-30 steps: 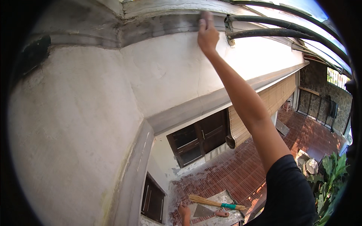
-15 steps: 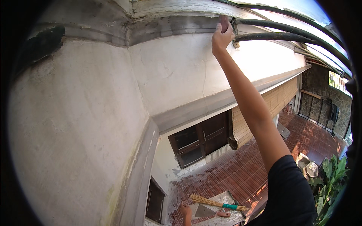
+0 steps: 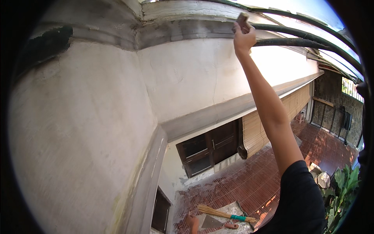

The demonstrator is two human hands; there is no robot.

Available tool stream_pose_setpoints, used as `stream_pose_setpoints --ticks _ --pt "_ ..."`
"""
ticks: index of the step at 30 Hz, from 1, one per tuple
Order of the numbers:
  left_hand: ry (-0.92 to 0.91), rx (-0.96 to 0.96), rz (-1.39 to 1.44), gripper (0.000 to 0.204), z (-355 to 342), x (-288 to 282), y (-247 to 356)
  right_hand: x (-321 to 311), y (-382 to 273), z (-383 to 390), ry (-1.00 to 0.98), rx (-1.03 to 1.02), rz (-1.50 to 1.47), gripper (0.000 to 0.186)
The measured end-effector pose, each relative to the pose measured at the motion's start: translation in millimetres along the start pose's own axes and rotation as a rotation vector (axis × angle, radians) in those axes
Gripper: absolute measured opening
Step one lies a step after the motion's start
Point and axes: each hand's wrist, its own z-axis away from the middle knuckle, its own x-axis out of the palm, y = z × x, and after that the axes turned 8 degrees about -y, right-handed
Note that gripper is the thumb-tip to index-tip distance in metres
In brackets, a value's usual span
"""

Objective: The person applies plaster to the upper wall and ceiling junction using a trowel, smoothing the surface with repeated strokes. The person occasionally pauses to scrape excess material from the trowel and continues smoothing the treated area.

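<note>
Brown block (image 3: 243, 24), tan broom (image 3: 214, 211), green band (image 3: 238, 218), reddish gridded tiles (image 3: 241, 181), black sleeve (image 3: 302, 195)

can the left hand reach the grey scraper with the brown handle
Probably yes: the left hand appears near the grey blade, and the tan stick broom with green binding leaves the brown handle uncovered.

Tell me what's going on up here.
The raised right hand grips a brown block up by the grey band high on the wall, beside dark pipes. The left hand is low down, near a straw broom and a flat-bladed scraper; whether it holds anything is unclear.
</note>
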Motion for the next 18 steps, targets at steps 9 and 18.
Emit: stream_pose_setpoints --ticks 9,18 --pt "0.064 0.135 -0.196 0.047 -17.4 2.0 -28.5 30.3 -11.1 7.4 -0.184 -0.478 0.114 0.041" --pt "0.025 0.004 -0.104 0.044 -5.5 3.5 -9.0 3.3 -7.8 -9.7 -0.122 -0.276 0.141 0.047"
